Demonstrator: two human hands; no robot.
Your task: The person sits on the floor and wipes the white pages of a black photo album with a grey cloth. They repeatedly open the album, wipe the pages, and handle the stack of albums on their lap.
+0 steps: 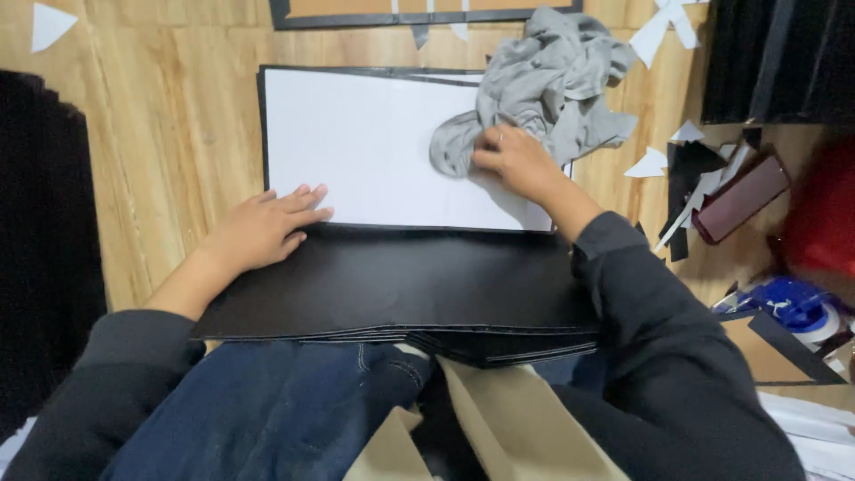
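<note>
**Cloth on the white sheet**

On the white sheet [374, 151], near its right edge, the right hand [515, 160] presses a bunched grey cloth [543, 89], fingers curled into the fabric. Left hand [267, 227] lies flat and released at the sheet's lower-left corner, pinning it against the black boards [392, 285] stacked just below. Looks like a wiping step. A further pass calls for a firm left hand and even pressure, I'd judge.
</note>
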